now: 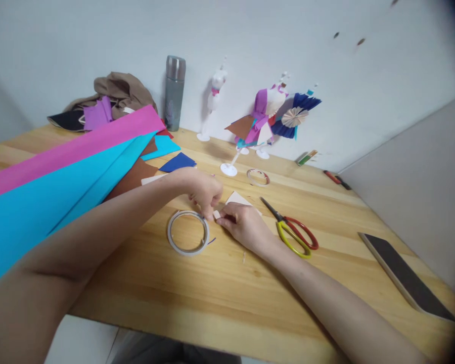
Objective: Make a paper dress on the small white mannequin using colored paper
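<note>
Near the middle of the table, my right hand [244, 225] pinches a small pale piece of paper [217, 215] between thumb and fingertips. My left hand [205, 191] is closed, its fingers pointing down right beside that piece; whatever is in its fingertips is too small or hidden to make out. Just below the left fingertips a roll of white tape [170, 237] lies flat. A larger cream paper piece [238, 198] lies behind my right hand. Scissors [292, 233] with one red and one yellow handle rest to the right of it, blades slightly apart.
Pink and blue paper sheets [79, 172] cover the left side. A grey flask [174, 93], decorated figures on white stands [228, 169] and another tape ring [258, 177] stand or lie behind. A dark flat device [405, 275] lies at right, near the wall [413, 167].
</note>
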Demonstrator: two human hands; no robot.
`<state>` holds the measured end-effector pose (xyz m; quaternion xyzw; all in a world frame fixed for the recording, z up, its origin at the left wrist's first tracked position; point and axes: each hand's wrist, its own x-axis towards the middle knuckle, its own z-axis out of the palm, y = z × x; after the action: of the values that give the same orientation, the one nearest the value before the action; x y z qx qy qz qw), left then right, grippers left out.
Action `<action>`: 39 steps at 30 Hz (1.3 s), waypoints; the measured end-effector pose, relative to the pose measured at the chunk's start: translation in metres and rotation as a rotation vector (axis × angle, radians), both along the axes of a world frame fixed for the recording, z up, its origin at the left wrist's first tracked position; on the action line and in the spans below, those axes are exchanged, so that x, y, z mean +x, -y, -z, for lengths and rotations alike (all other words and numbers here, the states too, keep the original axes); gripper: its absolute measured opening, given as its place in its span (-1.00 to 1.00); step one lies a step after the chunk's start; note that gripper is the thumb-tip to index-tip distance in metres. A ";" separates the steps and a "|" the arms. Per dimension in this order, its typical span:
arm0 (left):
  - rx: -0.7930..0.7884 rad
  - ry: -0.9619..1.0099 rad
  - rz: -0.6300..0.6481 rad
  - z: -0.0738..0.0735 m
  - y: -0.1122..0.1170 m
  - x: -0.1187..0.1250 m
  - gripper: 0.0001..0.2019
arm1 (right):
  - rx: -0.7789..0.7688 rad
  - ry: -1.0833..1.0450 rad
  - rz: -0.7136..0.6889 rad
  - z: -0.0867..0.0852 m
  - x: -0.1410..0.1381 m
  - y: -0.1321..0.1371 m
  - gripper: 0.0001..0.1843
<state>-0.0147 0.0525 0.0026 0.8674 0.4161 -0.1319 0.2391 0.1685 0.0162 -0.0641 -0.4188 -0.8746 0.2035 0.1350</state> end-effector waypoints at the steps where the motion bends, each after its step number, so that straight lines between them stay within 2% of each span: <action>1: 0.000 -0.009 0.014 0.000 0.001 0.001 -0.80 | -0.011 -0.017 0.005 0.001 0.001 -0.001 -0.84; 7: 0.024 0.002 0.055 0.005 -0.004 0.002 -0.74 | -0.286 -0.250 0.114 -0.010 0.032 -0.015 -0.75; 10: 0.059 0.058 -0.006 0.010 -0.008 0.000 -0.71 | -0.384 -0.295 0.129 -0.014 0.049 -0.017 -0.83; 13: 0.040 0.092 -0.093 0.012 -0.008 0.001 -0.65 | -0.495 -0.274 0.089 -0.014 0.048 -0.014 -0.63; 15: 0.043 0.068 -0.137 0.010 -0.005 0.002 -0.64 | -0.415 -0.149 0.038 -0.015 0.036 -0.012 -0.76; 17: 0.054 0.042 -0.168 0.006 -0.003 0.003 -0.68 | -0.205 0.029 -0.028 -0.018 0.021 -0.010 -0.91; 19: 0.053 0.049 -0.176 0.003 0.000 0.004 -0.71 | -0.028 0.180 -0.095 -0.024 0.010 -0.010 -0.82; 21: 0.039 0.066 -0.166 -0.001 0.001 0.003 -0.72 | 0.043 0.255 -0.134 -0.031 0.009 -0.010 -0.79; 23: 0.025 0.083 -0.179 -0.004 0.003 0.001 -0.72 | 0.025 0.258 -0.144 -0.036 0.020 -0.011 -0.79; 26: -0.010 0.097 -0.246 -0.010 0.003 -0.003 -0.75 | -0.090 0.187 -0.153 -0.037 0.048 -0.003 -0.80; 29: -0.058 0.130 -0.240 -0.014 0.001 -0.006 -0.76 | -0.197 0.107 -0.352 -0.027 0.064 0.014 -0.79; 32: -0.065 0.162 -0.221 -0.016 -0.002 -0.008 -0.74 | -0.150 0.041 -0.416 -0.012 0.054 0.027 -0.74; 34: -0.053 0.184 -0.239 -0.018 -0.003 -0.010 -0.72 | -0.104 0.004 -0.369 -0.004 0.038 0.028 -0.77; 37: -0.048 0.196 -0.277 -0.021 -0.002 -0.013 -0.71 | -0.144 -0.049 -0.262 0.001 0.013 0.025 -0.88; 39: -0.033 0.216 -0.265 -0.024 0.000 -0.017 -0.72 | -0.154 -0.064 -0.270 0.001 0.004 0.024 -0.89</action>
<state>-0.0320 0.0527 0.0265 0.8100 0.4965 -0.0122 0.3119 0.1725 -0.0080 -0.0649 -0.2999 -0.9000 0.2994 0.1015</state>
